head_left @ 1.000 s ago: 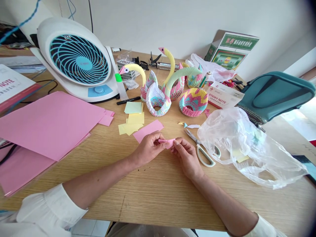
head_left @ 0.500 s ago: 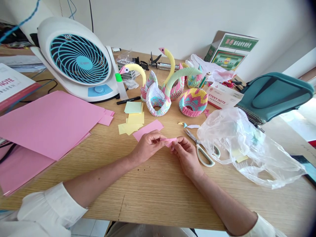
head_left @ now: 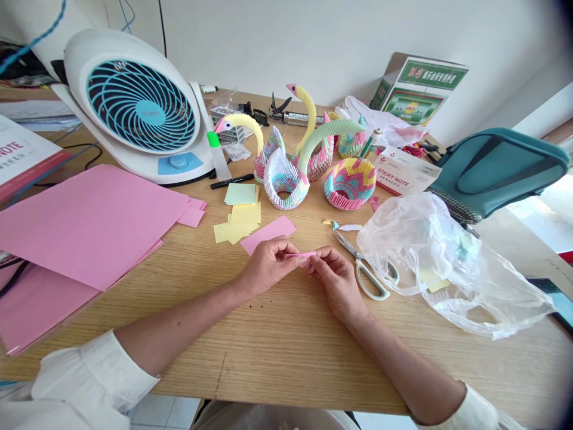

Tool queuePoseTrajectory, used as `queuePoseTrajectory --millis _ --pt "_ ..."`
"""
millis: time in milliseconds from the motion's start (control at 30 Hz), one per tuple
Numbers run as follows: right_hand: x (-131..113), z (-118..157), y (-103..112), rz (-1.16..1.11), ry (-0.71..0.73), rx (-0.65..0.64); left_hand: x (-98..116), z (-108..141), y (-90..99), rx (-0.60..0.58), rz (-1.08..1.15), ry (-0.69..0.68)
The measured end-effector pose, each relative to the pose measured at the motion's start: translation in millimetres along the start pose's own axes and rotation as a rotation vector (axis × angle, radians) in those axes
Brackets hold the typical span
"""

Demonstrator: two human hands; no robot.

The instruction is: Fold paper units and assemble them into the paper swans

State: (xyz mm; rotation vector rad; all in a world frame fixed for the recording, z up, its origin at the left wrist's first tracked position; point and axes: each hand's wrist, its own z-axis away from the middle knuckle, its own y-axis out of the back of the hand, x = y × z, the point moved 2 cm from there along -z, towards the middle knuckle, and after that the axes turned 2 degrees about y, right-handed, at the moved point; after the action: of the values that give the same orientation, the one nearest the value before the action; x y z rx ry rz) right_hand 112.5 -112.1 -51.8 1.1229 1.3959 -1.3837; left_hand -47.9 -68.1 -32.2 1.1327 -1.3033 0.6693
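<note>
Between the fingertips of both hands is a small folded piece of pink paper [head_left: 307, 255]. My left hand [head_left: 271, 264] pinches its left end, thumb in front. My right hand [head_left: 335, 279] grips the other end, its thumb and fingers closed on the paper. Just beyond my left hand lies a flat pink paper strip [head_left: 268, 232]. To the right of my right hand rest scissors [head_left: 367, 276] with pale handles, blades pointing away to the left. Behind the hands stand folded-paper swans [head_left: 286, 182] and a round folded-paper bowl [head_left: 350, 185].
Large pink sheets [head_left: 94, 224] cover the left side, below a white fan [head_left: 143, 113]. Yellow and green paper slips [head_left: 242, 212] lie mid-table. A clear plastic bag [head_left: 452, 269] spreads at right, before a teal bag [head_left: 505, 170]. A sticky-note box [head_left: 407, 172] stands behind it.
The pink piece in my fingers has tilted and now shows a thinner edge. Both hands keep nearly the same place, and the view has shifted slightly.
</note>
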Motion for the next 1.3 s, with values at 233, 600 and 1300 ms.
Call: queuePoseTrajectory --millis 233,600,1300 --pt "-2 -1 -2 0.015 0.019 0.030 2 0 -2.5 -0.001 0.033 -0.012" --pt "-2 -1 -6 0.022 0.023 0.034 4 4 -6.0 0.017 0.136 -0.004" --pt "-6 -1 -6 0.035 0.011 -0.004 18 7 -6.3 0.019 -0.107 -0.133"
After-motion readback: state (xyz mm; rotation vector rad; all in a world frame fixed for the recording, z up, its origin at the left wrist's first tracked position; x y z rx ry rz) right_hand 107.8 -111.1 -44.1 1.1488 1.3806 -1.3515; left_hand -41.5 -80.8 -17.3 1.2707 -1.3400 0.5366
